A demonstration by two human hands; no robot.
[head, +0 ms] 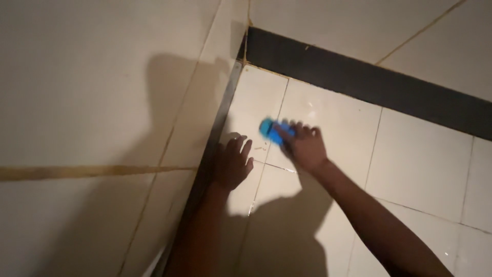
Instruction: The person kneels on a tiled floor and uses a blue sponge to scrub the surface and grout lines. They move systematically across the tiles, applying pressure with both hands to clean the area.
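Right hand (306, 149) was clamped on a blue sponge (270, 128), left hand (231, 164) flat, fingers apart.
Wet-looking floor tile (328, 113) under the left palm could have let it slip toward the wall (102, 102).

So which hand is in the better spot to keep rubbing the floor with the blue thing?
The right hand, probably. Its grip is already closed on the blue scrubber, pressed to the white floor tile. The left hand lies flat and open on the floor by the dark wall strip, holding nothing.
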